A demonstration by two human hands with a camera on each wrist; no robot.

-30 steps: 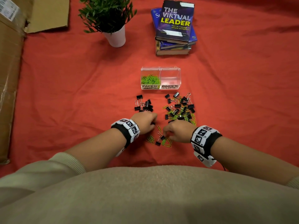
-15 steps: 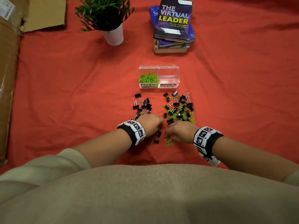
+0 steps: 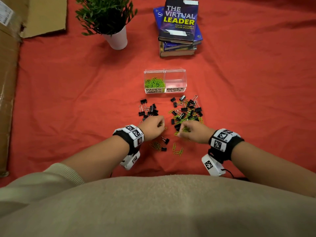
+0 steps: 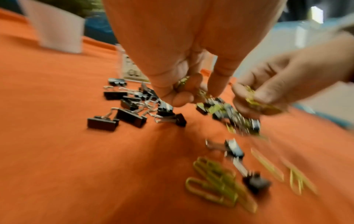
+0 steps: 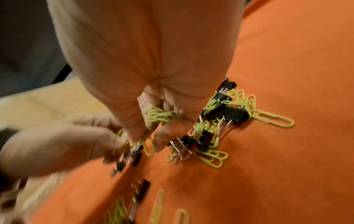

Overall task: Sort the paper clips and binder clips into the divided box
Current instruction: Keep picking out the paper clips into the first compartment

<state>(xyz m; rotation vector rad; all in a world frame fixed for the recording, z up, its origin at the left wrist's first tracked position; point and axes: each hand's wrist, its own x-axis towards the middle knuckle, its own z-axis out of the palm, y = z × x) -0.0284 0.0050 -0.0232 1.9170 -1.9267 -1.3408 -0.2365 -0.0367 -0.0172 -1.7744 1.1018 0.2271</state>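
Both grips clamp on green paper clips (image 3: 178, 152): our left hand (image 3: 152, 127) and right hand (image 3: 193, 131) above the mixed pile (image 3: 187, 111). Tangled binder clips (image 3: 148, 109) could ride along into the divided box (image 3: 165, 71), whose paper-clip side is part filled.

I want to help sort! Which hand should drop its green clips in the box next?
Probably the left hand: it already holds green paper clips and sits nearer the paper clips compartment, on its side.
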